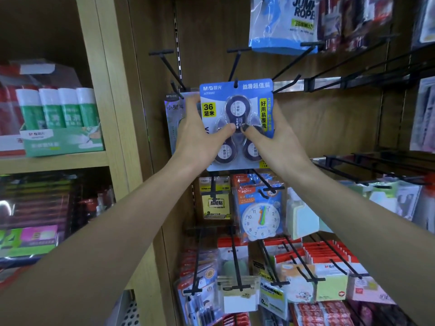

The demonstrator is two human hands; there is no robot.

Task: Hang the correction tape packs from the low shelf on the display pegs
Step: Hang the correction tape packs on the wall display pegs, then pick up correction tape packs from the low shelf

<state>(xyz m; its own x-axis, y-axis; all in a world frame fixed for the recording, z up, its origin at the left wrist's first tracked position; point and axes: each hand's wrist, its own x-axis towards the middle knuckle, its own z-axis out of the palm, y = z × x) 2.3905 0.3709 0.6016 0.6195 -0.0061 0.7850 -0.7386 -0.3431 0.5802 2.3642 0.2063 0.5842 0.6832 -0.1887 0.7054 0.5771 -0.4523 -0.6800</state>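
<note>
pack: correction tape pack (236, 100) on peg (233, 67) tip | left hand (200, 135) pinching pack | right hand (274, 137) pinching pack

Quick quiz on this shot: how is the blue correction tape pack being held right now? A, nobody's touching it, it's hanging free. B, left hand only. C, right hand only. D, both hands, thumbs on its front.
D: the left hand and right hand grip the correction tape pack from either side, thumbs pressed on its front.
</note>
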